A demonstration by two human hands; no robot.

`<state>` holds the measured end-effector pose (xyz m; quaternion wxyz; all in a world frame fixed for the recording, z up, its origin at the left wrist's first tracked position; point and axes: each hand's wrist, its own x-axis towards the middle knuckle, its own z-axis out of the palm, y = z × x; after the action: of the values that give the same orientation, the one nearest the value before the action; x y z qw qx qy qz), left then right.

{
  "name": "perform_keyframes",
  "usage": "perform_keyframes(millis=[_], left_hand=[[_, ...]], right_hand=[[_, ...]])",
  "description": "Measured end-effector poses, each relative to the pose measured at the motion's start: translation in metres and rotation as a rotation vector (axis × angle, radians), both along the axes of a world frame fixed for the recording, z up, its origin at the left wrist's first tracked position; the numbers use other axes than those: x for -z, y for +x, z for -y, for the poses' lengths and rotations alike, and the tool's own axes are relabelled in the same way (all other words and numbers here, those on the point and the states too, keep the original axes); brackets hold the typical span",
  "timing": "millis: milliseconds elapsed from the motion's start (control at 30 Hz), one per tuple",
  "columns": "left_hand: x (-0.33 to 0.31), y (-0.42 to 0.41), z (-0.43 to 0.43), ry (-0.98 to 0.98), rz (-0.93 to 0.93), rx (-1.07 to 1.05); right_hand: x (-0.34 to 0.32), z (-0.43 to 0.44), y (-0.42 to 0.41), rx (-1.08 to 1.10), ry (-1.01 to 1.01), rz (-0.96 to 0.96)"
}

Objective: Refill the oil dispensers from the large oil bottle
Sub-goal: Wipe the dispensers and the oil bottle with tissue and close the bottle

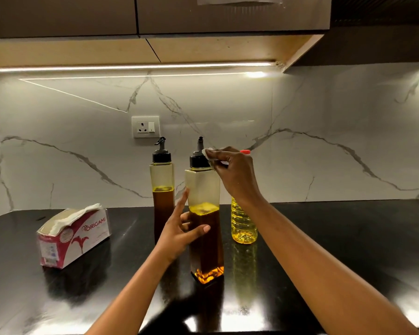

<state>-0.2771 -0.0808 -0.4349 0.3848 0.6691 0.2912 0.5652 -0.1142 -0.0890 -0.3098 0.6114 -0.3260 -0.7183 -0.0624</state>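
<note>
Two tall square oil dispensers with black spout caps stand on the black counter. The near dispenser (205,247) is a bit over half full of dark oil. My left hand (179,228) wraps around its middle. My right hand (230,170) presses a white tissue (208,152) against its black cap. The far dispenser (162,189) stands behind and to the left, also about half full. The large oil bottle (243,226), clear with yellow oil and a red cap, stands to the right, partly hidden behind my right wrist.
A pink and white tissue box (74,235) lies on the counter (336,238) at the left, tissues sticking out. A marble backsplash with a wall socket (145,126) rises behind the bottles. Cabinets hang overhead.
</note>
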Motion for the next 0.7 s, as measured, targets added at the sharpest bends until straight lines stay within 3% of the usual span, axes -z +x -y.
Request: perform_keyframes(millis=[100,167,400,600,700], left_hand=[[-0.003,-0.003,-0.002,-0.012,-0.004,0.039],[-0.004,-0.005,-0.001,-0.027,-0.006,0.059],[-0.004,-0.012,-0.006,-0.029,-0.058,0.059],[-0.008,-0.018,-0.006,-0.058,-0.101,0.119],[-0.008,-0.019,-0.005,-0.063,-0.104,0.122]], right_hand=[[-0.012,-0.006,-0.003,0.005,-0.251,-0.020],[-0.018,-0.006,-0.001,-0.027,-0.315,-0.020],[0.001,0.010,-0.007,0.078,0.069,0.073],[-0.020,-0.003,-0.011,0.073,-0.320,0.188],[-0.017,0.007,-0.008,0.091,-0.254,0.168]])
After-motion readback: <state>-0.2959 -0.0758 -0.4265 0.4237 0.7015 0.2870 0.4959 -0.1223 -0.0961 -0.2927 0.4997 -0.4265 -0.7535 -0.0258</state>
